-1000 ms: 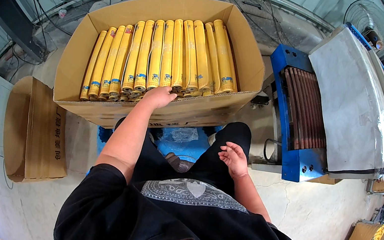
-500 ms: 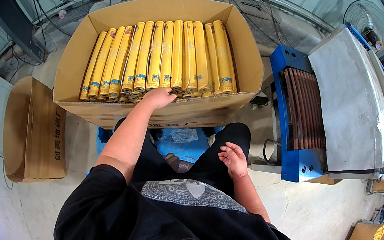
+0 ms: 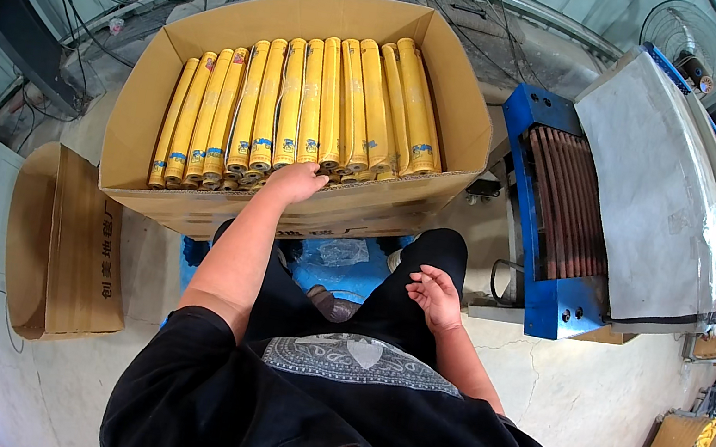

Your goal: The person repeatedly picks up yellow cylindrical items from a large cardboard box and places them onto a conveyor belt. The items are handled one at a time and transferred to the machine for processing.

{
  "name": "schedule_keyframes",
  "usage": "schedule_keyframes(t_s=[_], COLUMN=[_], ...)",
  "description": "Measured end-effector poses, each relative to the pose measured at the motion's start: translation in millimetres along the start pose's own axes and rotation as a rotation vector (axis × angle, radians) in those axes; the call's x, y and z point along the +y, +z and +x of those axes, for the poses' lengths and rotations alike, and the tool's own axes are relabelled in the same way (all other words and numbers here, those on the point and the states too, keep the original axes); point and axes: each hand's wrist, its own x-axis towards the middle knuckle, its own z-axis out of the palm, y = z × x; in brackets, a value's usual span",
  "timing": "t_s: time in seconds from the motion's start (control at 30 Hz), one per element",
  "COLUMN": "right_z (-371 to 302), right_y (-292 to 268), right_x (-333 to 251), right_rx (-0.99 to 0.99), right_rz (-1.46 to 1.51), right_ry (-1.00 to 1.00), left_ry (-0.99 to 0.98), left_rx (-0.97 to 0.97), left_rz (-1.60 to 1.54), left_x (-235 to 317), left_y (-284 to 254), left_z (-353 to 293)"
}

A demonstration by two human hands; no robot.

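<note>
A large cardboard box (image 3: 192,208) stands in front of me, holding a row of long yellow wrapped rolls (image 3: 290,101) laid side by side. More rolls lie under them, with their round ends showing along the near side. My left hand (image 3: 294,181) is closed over the middle of the box's near rim, its fingertips beside the roll ends and partly hidden. Above my right thigh hovers my right hand (image 3: 435,299), palm turned up. Its fingers are loosely bent and apart, with nothing in them.
To the left an open cardboard box (image 3: 83,274) rests on the floor. A machine with a blue frame (image 3: 556,306), brown rollers and a white cover stands close on the right, a fan (image 3: 689,56) behind it. Blue plastic (image 3: 329,261) lies between my legs. Cables hang along the far wall.
</note>
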Motion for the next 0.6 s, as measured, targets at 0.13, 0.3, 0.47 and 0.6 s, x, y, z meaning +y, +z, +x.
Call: schedule_keyframes(t_s=[0.13,0.3,0.47,0.6], right_z=[0.1,0.7,1.5,0.5], right_y=[-0.2,-0.7,-2.1,0.2], right_x=[-0.1,-0.1,0.2,-1.8], right_rx=[0.000,-0.004,0.002,0.002], right_rz=[-0.005,-0.005,-0.006,-0.006], right_ry=[0.003,0.005,0.008,0.014], left_ry=[-0.005,0.000,0.005,-0.003], left_rx=[0.008,0.015,0.006,0.005], left_rz=[0.000,0.002,0.021,0.019], left_x=[-0.6,-6.7,-5.4,-6.3], left_y=[1.0,5.5,5.5,5.5], left_z=[0.2,6.4,8.2,8.8])
